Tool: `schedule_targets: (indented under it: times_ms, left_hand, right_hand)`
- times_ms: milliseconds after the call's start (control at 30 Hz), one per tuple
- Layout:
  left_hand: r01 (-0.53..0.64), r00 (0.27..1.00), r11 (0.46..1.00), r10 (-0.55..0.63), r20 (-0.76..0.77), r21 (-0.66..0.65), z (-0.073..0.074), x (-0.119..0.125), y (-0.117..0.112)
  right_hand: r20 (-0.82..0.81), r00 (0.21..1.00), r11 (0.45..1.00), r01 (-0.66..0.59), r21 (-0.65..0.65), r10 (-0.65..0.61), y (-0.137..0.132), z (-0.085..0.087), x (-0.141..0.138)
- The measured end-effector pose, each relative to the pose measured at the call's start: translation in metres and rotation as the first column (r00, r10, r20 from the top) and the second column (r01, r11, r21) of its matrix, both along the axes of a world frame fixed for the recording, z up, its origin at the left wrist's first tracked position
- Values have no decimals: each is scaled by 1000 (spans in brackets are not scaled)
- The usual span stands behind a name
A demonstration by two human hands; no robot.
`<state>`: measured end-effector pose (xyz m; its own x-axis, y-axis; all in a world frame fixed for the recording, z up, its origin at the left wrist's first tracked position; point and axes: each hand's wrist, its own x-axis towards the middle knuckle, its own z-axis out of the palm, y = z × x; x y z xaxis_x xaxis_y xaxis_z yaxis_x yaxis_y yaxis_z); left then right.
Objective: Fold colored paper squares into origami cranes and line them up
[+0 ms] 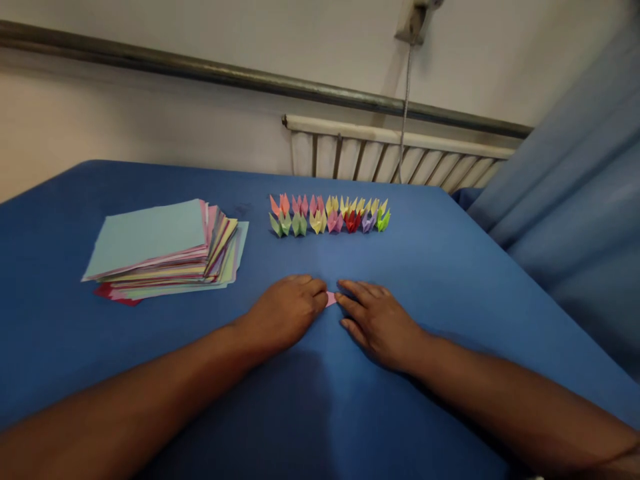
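Note:
Both my hands rest on the blue table [450,267], fingertips meeting over a small pink folded paper [331,299]. My left hand [287,312] is curled, its fingers pressing down on the paper's left part, which it mostly hides. My right hand [375,320] lies flatter, its fingers extended and touching the paper's right edge. Only a small pink corner shows between the two hands.
A stack of coloured paper sheets [165,250] lies at the left. Two rows of small folded paper figures [329,215] in several colours stand behind my hands. A radiator [395,157] and rail run along the wall; a blue curtain [575,200] hangs at the right.

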<state>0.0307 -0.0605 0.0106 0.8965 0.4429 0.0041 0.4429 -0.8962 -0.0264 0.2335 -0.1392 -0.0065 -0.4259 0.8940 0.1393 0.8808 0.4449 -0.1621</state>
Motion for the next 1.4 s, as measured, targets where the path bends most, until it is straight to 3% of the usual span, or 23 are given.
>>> schedule_targets:
  times_ms: [367,633,800,1000,1133,1400]
  left_hand:
    - [-3,1000,999,4,24,-42,-4,-3,0]
    - [-3,993,990,20,118,-141,-1,-6,2]
    - [20,972,978,29,231,-207,-3,-10,6]
    - [33,973,965,29,230,-261,3,-10,9]
    - [-2,975,969,56,214,-245,4,-13,-2]
    - [-49,964,982,95,247,-185,-11,-28,-31]
  right_hand:
    - [70,993,996,93,-3,-92,-5,3,3]
    - [5,998,998,70,2,-70,-3,0,6]
    - [-22,998,997,-52,-65,50,1,-2,6]
    - [-32,999,995,-5,-98,2,7,1,-6]
    - [-37,999,994,-26,-103,23,10,5,-17]
    - [-21,999,994,-34,-100,32,12,5,-21]
